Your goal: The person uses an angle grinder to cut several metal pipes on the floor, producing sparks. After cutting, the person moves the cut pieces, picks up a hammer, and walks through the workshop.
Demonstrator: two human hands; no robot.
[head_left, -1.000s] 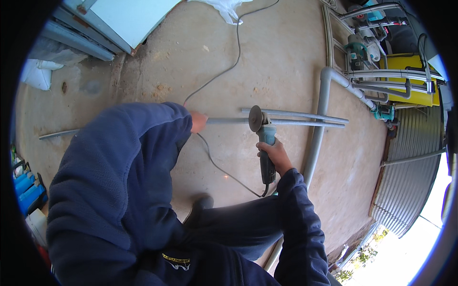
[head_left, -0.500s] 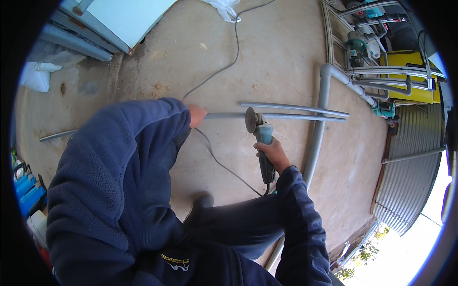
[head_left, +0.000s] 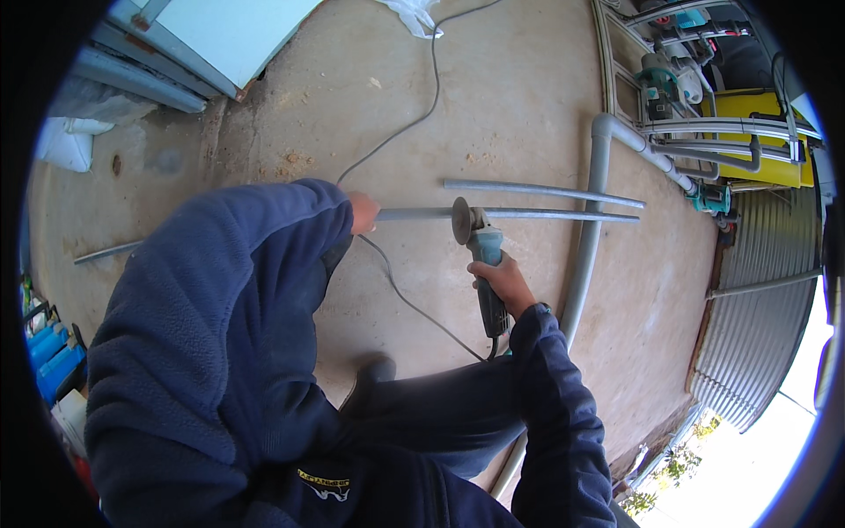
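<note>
My right hand [head_left: 503,280] is wrapped round the body of a teal and black angle grinder [head_left: 487,244], held upright with its disc at the far end. The round disc [head_left: 461,221] lies over a long grey metal pipe [head_left: 414,214]; whether the two touch I cannot tell. Farther left, my left hand [head_left: 363,213] is closed round that same pipe, its fingers partly hidden by the sleeve. The pipe runs on to the left behind my arm. Just beyond it lies a second, shorter metal pipe [head_left: 528,191], roughly alongside.
Both pipes cross a thick grey plastic pipe [head_left: 584,255] at the right. A dark cord [head_left: 431,107] snakes over the concrete floor, passing near my left hand. Pumps and framing [head_left: 669,88] stand at the far right, a white-topped cabinet [head_left: 233,35] at the far left, blue cases [head_left: 57,356] at the left edge.
Almost nothing differs. The grinder and both hands keep their places on the pipe, with only a very slight shift of the view.
</note>
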